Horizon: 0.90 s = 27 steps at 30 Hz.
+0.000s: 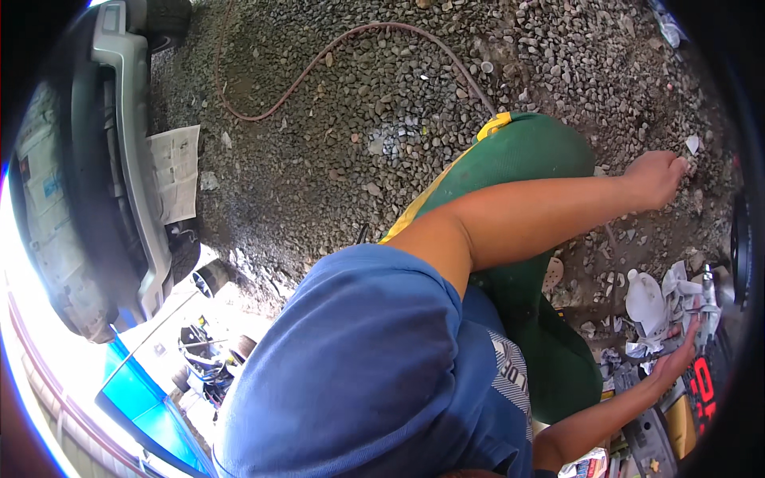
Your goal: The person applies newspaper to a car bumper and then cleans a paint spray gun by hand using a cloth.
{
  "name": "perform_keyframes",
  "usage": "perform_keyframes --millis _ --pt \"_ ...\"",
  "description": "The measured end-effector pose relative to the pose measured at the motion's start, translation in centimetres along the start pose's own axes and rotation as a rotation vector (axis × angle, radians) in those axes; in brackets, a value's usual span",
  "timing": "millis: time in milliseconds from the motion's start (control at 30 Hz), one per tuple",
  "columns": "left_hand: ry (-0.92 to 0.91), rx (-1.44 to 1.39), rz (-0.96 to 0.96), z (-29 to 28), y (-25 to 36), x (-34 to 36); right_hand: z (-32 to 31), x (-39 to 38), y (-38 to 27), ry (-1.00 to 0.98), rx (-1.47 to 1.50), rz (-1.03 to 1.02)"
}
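My left arm reaches across my green-trousered knee. At its end my left hand (657, 177) is closed above the gravel, its fingertips turned away; whatever it may hold is too small to make out. Lower down, my right hand (677, 357) has its fingers stretched and apart beside crumpled white paper (677, 283) and a silver metal tool (708, 283) whose kind is unclear. A white plastic jug (645, 301) lies next to that paper. Just beyond the right hand is a dark panel (713, 358) with red lettering.
Grey gravel (351, 143) covers the ground, with a reddish hose (351, 33) curving over it to my knee. On the left stands a vehicle with a silver bumper (131, 159) and newspaper (174, 174) on it. A blue panel (147, 390) and assorted parts (207, 354) lie lower left.
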<state>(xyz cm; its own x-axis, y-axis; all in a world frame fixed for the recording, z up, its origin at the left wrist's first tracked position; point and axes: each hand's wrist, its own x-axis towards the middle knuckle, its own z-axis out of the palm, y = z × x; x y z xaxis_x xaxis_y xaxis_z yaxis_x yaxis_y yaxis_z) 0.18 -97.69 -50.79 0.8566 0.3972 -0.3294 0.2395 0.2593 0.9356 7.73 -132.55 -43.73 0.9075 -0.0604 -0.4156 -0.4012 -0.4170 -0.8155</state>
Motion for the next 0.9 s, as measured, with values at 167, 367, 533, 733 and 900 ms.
perform_keyframes --millis 167,367,533,733,900 --pt "-0.009 0.037 0.017 0.1 -0.6 0.5 2.2 -0.9 -1.4 0.034 -0.039 -0.008" --pt "-0.016 0.055 0.052 0.0 -0.5 0.6 0.9 -0.5 -0.5 -0.038 -0.101 0.016" --pt "-0.043 0.038 0.032 -0.6 -0.3 0.4 2.0 -1.2 -1.3 0.024 -0.051 -0.048" --pt "-0.005 0.53 0.49 -0.1 -4.2 2.9 0.2 1.2 1.0 -0.066 -0.04 0.031" --pt "-0.164 -0.039 -0.039 -1.4 -3.1 3.2 4.4 -0.5 -2.0 0.137 -0.183 -0.107"
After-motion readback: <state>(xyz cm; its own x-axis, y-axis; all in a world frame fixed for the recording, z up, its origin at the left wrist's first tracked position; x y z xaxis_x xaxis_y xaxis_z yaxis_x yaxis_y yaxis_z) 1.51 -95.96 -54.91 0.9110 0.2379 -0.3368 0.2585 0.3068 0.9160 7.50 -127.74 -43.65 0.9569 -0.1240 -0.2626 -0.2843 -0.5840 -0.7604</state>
